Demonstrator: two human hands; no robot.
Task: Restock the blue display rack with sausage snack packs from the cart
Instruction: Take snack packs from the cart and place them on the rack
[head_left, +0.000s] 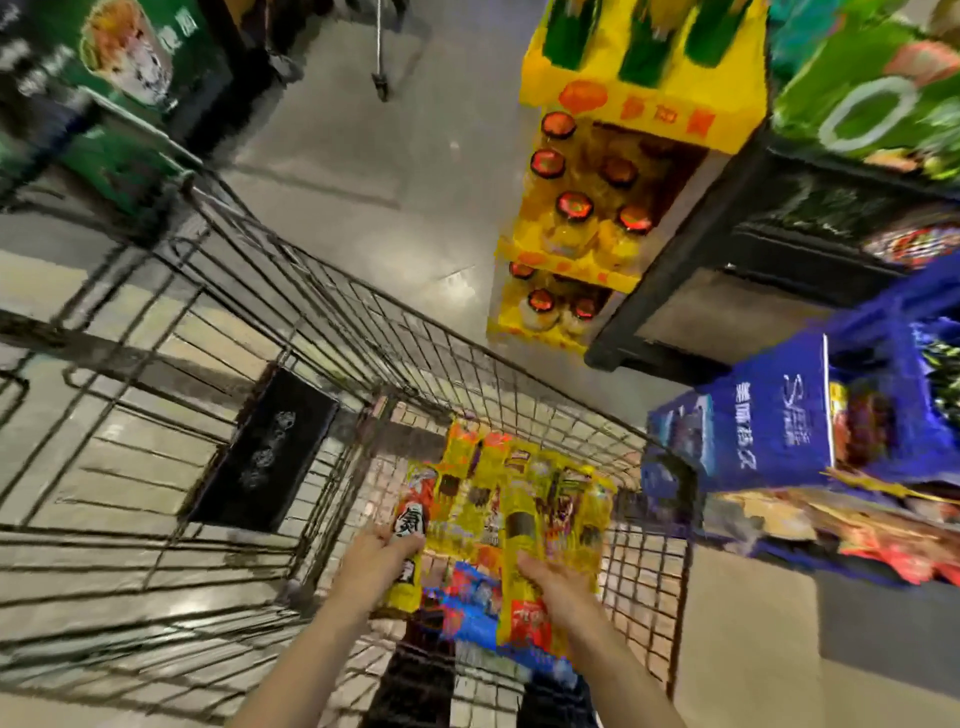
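1. While both arms reach down into the wire shopping cart (291, 322), the left hand (382, 556) grips the left edge of a bunch of yellow sausage snack packs (498, 499), fingers curled over the top of the outermost pack.
2. Opposite it, the right hand (558, 584) holds the lower right part of the same bunch, its fingers wrapped under the packs with the back of the hand showing.
3. That bunch sits in the cart's near right corner, just inside the right wall; the picture is too blurred to tell whether it is lifted off the basket floor.
4. Under the yellow packs lie blue packs (478, 603), at the near edge of the basket.
5. A black rectangular panel (265, 452) leans against a wire divider towards the middle of the cart.
6. Just beside the cart's right wall stands the blue display rack (769, 426), with more packs on its lower shelf.
7. Further off, beyond the cart's far right side, a yellow cardboard stand (639, 93) holds red-capped jars (574, 205).
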